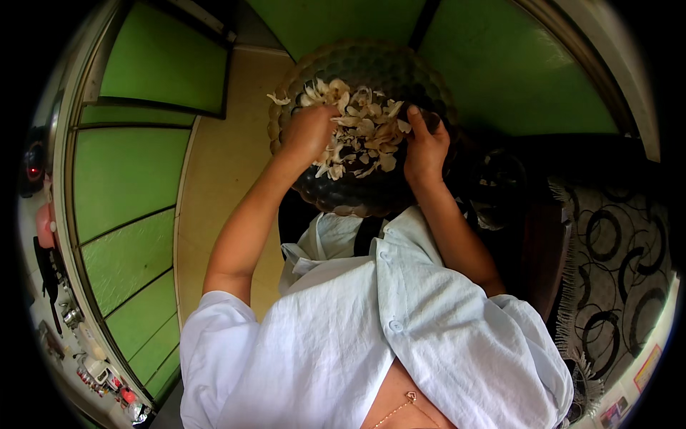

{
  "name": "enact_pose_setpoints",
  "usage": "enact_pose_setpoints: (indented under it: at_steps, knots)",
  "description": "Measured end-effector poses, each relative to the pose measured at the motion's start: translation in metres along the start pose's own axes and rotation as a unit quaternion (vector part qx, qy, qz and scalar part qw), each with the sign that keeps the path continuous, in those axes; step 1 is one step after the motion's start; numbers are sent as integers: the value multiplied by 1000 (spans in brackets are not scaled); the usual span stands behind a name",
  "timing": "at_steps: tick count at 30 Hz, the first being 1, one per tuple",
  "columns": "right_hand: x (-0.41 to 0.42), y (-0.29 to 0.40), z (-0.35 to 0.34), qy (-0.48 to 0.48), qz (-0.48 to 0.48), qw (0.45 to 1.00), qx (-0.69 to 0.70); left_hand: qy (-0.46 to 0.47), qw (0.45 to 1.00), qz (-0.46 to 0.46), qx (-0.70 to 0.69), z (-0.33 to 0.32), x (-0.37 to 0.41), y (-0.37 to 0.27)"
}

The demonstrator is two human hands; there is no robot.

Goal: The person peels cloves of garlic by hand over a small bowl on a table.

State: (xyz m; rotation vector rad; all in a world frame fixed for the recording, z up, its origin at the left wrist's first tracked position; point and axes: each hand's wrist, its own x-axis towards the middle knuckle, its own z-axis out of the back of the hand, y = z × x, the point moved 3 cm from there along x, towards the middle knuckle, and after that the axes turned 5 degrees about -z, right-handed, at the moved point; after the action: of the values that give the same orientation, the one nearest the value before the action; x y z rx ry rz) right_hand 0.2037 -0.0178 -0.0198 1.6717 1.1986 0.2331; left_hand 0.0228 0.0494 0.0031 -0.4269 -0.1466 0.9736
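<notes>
A round tray [370, 198] with a bumpy, scalloped rim lies before me above my lap. Pale, papery skins [370, 126], which look like garlic peels, are heaped over its dark middle. My left hand [311, 131] reaches into the left side of the heap, its fingertips hidden, so I cannot tell what they hold. On the right of the heap, my right hand [427, 140] has its thumb raised and its fingers curled around a dark object [430, 120] too shadowed to name. One loose skin [278, 100] rests near the tray's left rim.
Green cabinet doors [128, 166] line the left, one door [163, 59] standing ajar. A counter [75, 332] behind them carries several kitchen items. Beyond the tray is a green panel [525, 69]. At right, a fringed, circle-patterned cloth [616, 268] covers a dark piece of furniture [544, 257].
</notes>
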Motion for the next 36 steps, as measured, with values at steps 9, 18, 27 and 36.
enact_pose_setpoints:
  at_steps: [9,18,27,36]
  knots:
    - [1,3,3,-49,16,999,17,4,996,-91,-14,-19,1,-51]
    - [1,1,2,-19,2,1000,-21,56,996,-33,-63,-42,-3,-42]
    - [2,-1,3,-15,-15,999,-44,27,999,-32,-4,-53,1,-44]
    - [-11,4,-11,107,-7,987,-123,-8,871,92,-482,-10,4,-26]
